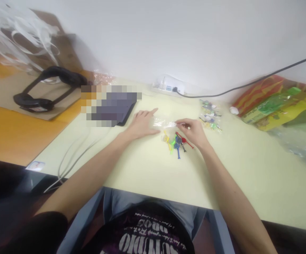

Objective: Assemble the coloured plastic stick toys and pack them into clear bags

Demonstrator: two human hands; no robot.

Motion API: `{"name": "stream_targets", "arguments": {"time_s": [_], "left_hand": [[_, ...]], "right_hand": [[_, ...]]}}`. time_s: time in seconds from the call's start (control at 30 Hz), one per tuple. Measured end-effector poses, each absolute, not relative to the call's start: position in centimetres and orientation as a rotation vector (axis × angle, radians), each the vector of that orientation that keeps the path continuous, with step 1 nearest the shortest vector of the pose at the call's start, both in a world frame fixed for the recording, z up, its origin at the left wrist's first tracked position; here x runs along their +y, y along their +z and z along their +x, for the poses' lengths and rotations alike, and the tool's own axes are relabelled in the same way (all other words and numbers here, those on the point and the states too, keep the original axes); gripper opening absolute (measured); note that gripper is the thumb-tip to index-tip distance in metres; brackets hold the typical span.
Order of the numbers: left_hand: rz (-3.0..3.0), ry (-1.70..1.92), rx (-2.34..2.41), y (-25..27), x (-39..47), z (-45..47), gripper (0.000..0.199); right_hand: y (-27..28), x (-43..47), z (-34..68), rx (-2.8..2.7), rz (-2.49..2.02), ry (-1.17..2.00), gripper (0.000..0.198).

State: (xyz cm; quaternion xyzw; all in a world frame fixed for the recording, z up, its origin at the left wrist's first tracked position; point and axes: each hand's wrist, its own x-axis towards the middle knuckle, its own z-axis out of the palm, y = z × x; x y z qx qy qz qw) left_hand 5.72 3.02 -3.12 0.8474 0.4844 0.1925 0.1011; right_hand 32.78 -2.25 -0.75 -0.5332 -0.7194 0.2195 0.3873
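Note:
My left hand (142,124) lies on the table with fingers spread and thumb apart, at the left end of a small clear plastic bag (161,122). At the bag's right end, my right hand (192,131) is closed in a pinch on a small white piece (173,124). Its exact kind is blurred and partly hidden by the fingers. Just below the bag lies a cluster of small plastic pieces with thin stems: a yellow one (165,138), a green one (173,144), a blue one (177,146), a black one (182,144) and a red one (184,140).
Filled clear bags of similar coloured pieces (210,116) lie to the right. Beyond them are colourful snack packages (271,106). A dark tablet-like device (125,113) is at left, near white cables (68,165). A power strip (166,84) with a black cord (211,96) stands by the wall.

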Motion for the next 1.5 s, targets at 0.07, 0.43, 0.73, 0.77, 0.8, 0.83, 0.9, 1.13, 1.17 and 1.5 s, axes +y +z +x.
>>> {"name": "stream_targets", "arguments": {"time_s": [0.07, 0.43, 0.73, 0.77, 0.8, 0.83, 0.9, 1.13, 1.17, 1.5], "left_hand": [[2.503, 0.562, 1.433, -3.1, 3.0, 5.7, 0.104], [2.477, 0.552, 1.439, -3.1, 3.0, 5.8, 0.103], [2.493, 0.528, 1.433, -3.0, 2.9, 5.8, 0.105], [2.493, 0.528, 1.43, -3.0, 2.9, 5.8, 0.104], [2.492, 0.527, 1.427, -3.0, 2.9, 5.8, 0.104], [2.489, 0.526, 1.427, -3.0, 2.9, 5.8, 0.103], [2.486, 0.525, 1.434, -3.0, 2.9, 5.8, 0.102], [2.495, 0.53, 1.483, -2.9, 3.2, 5.3, 0.101], [2.494, 0.527, 1.489, -2.9, 3.2, 5.3, 0.101], [2.545, 0.448, 1.408, -2.9, 3.3, 5.4, 0.105]], "right_hand": [[-0.8, -2.2, 32.9, -1.805, -1.353, 0.55, 0.021], [-0.7, -2.4, 32.8, -1.595, -1.318, 0.69, 0.019], [-1.6, -2.0, 32.6, -1.65, -1.317, 0.771, 0.029], [-1.7, -2.0, 32.5, -1.651, -1.313, 0.754, 0.027], [-1.7, -1.9, 32.4, -1.66, -1.315, 0.73, 0.024], [-1.6, -1.8, 32.4, -1.676, -1.325, 0.698, 0.02], [-1.4, -1.3, 32.4, -1.73, -1.363, 0.636, 0.015], [-1.0, 1.5, 32.1, -1.923, -1.46, 0.584, 0.01], [-1.1, 1.8, 31.9, -1.944, -1.463, 0.59, 0.009], [-1.1, 3.6, 28.5, -2.098, -1.403, 0.719, 0.017]]}}
